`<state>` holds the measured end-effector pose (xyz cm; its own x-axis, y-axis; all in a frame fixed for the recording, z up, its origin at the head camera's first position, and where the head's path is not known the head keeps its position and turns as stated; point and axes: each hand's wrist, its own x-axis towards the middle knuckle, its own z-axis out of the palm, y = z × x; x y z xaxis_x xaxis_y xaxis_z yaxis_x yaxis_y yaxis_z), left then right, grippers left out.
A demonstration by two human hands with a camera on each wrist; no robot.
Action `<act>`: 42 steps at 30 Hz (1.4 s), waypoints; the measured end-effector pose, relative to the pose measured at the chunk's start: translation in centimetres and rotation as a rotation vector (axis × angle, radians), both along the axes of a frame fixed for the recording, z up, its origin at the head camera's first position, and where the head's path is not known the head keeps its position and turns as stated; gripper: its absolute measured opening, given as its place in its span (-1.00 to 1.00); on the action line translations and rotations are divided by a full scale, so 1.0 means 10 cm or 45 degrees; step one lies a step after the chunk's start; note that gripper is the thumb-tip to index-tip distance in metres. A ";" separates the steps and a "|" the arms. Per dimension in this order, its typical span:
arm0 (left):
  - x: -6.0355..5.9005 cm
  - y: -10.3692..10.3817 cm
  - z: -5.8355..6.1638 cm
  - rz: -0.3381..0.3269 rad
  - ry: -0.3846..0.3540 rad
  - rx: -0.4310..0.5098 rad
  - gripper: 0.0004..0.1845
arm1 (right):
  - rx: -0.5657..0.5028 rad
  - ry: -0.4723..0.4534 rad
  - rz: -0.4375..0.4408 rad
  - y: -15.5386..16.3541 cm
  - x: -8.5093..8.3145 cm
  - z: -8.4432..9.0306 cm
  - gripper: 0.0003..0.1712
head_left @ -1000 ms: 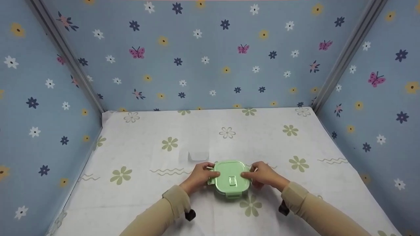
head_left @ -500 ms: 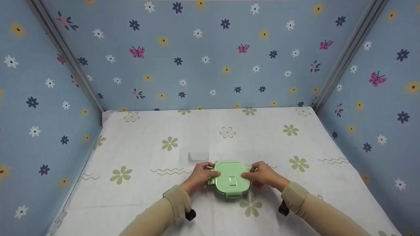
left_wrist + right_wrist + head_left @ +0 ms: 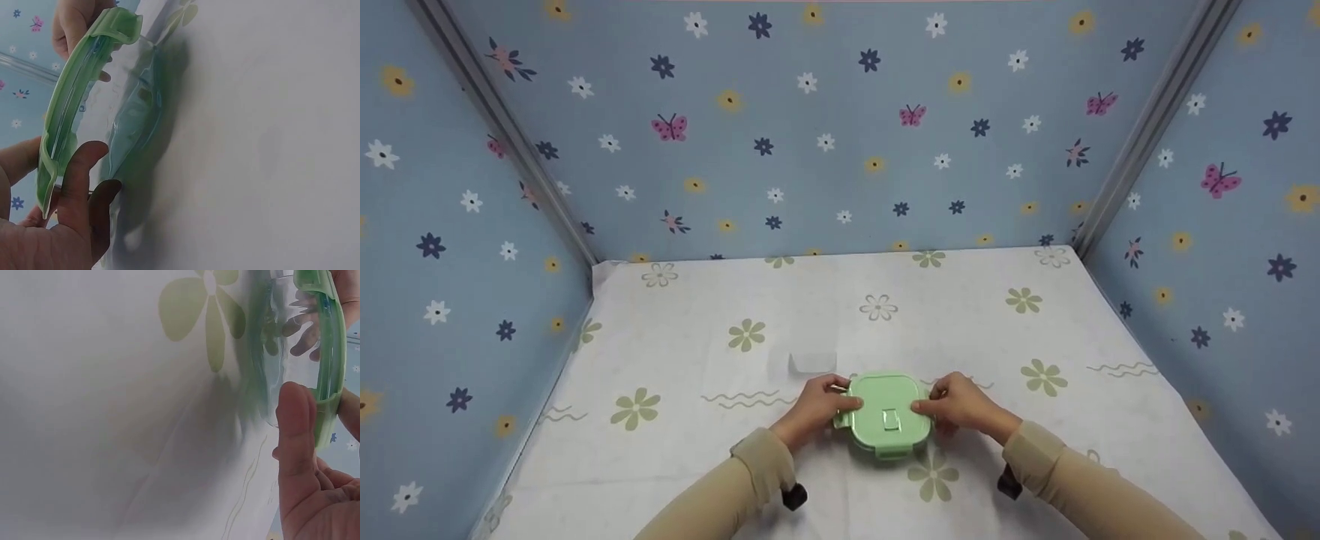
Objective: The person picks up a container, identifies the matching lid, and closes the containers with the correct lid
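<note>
A glass food container (image 3: 889, 412) with a light green snap lid sits on the cloth in front of me. My left hand (image 3: 821, 405) pinches its left side, thumb on top of the lid and fingers at the side latch. On the opposite side my right hand (image 3: 960, 405) does the same. In the left wrist view the green lid (image 3: 59, 112) rests on the clear glass body (image 3: 135, 112), with the left fingers bent beside the latch. From the right wrist view, fingers (image 3: 296, 433) reach below the right latch. The front latch (image 3: 893, 451) lies folded down.
A white tablecloth (image 3: 660, 457) with green flowers covers the table. Just behind the container lies a small translucent rectangular patch (image 3: 813, 363). Blue floral panels (image 3: 810, 112) enclose the back and both sides, with grey metal posts (image 3: 1155, 120) at the corners.
The head view has tilted slightly, so the scene sits a little lower in it. Both hands keep their hold on the container, which stays in place.
</note>
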<state>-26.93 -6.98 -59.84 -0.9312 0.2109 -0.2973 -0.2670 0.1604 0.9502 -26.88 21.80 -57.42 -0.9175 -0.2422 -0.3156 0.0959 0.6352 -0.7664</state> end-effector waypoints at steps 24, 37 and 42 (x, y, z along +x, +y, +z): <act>0.01 0.03 0.00 0.010 0.009 0.053 -0.64 | -0.015 0.010 0.162 0.06 -0.04 0.03 -0.57; 0.02 0.02 0.02 -0.013 0.000 0.111 -0.64 | -0.056 0.005 0.218 0.07 -0.06 0.04 -0.62; 0.02 0.02 0.02 -0.016 0.035 0.074 -0.64 | -0.055 -0.015 0.204 0.07 -0.06 0.04 -0.63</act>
<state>-26.69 -6.74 -59.69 -0.9361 0.2388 -0.2583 -0.2387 0.1080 0.9651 -27.46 22.55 -57.05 -0.8621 -0.3988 -0.3126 0.0053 0.6098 -0.7926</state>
